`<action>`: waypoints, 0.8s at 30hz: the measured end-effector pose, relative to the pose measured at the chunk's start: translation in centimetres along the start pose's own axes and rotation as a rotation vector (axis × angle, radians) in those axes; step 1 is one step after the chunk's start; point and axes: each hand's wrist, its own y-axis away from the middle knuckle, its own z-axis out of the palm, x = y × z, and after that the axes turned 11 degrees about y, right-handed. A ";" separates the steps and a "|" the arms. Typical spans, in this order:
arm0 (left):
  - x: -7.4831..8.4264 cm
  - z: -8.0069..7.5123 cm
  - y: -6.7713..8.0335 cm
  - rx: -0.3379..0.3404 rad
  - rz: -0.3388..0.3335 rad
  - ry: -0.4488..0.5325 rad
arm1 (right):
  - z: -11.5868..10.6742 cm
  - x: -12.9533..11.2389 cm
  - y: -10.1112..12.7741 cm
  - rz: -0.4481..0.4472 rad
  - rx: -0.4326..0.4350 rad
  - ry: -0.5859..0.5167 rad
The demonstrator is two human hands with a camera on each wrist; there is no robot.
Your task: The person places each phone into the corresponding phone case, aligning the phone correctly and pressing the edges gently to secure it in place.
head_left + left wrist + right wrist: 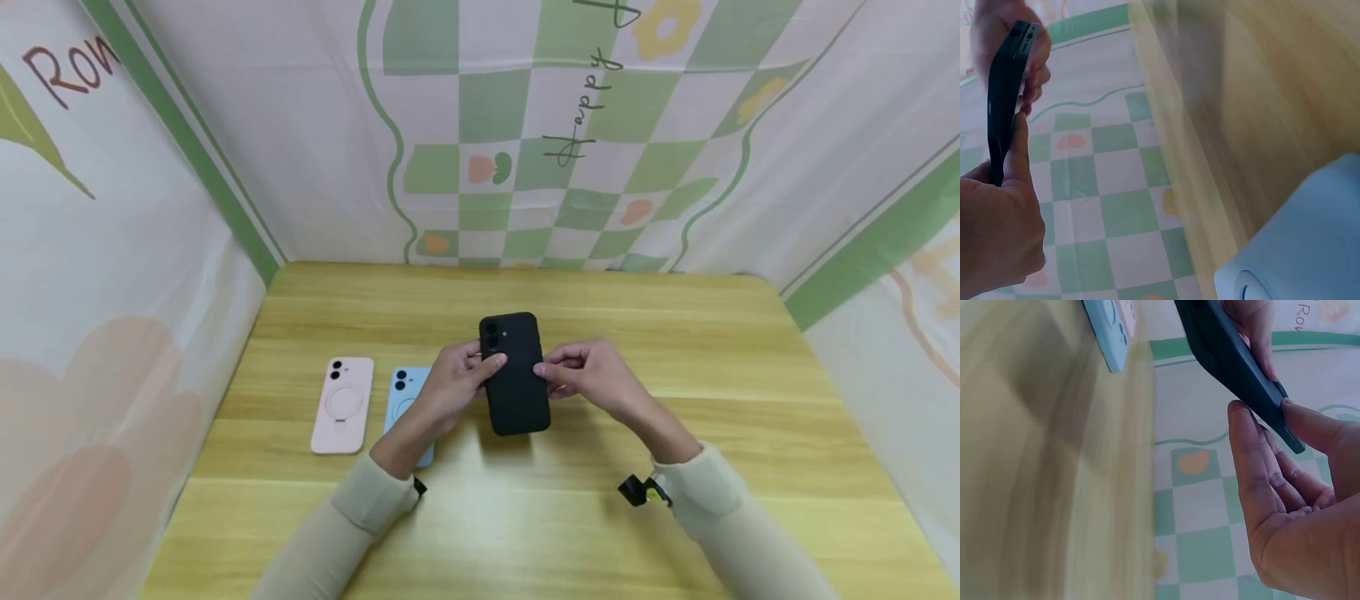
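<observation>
A black phone [519, 400] with a matte back is held up over the table, its camera lenses at the upper left. My left hand [452, 382] grips its left edge, thumb on the back and fingers behind. At the right edge, my right hand [600, 380] pinches it between thumb and fingertips. The left wrist view shows the phone [1007, 94] nearly edge-on, with port openings at its end. Partly under my left forearm lies a light blue phone case [402, 387]. Left of that lies a pink phone case [343, 425] with a ring on its back.
Everything stands over a wooden table [675, 333]. Patterned curtains [495, 117] rise behind it and at both sides. A small black device [634, 490] is fixed at my right cuff, and another [419, 487] at the left cuff.
</observation>
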 end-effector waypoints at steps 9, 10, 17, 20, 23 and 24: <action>0.2 -0.2 0.1 0.005 0.002 0.041 | 1.2 0.5 0.7 -0.010 0.010 -0.003; 0.2 -0.2 0.1 0.001 -0.002 0.043 | 1.2 0.5 0.8 -0.010 0.017 0.001; 0.5 -0.4 -0.2 -0.056 -0.056 0.072 | 1.0 0.3 1.0 -0.045 0.000 0.022; 0.8 -0.6 -0.2 -0.070 -0.108 0.089 | 0.8 0.4 1.1 -0.073 -0.036 0.039; 1.0 -0.8 -0.2 -0.079 -0.140 0.091 | 0.6 0.3 1.2 -0.106 -0.076 0.084; 1.0 -0.9 -0.2 -0.083 -0.147 0.092 | 0.5 0.3 1.2 -0.117 -0.090 0.100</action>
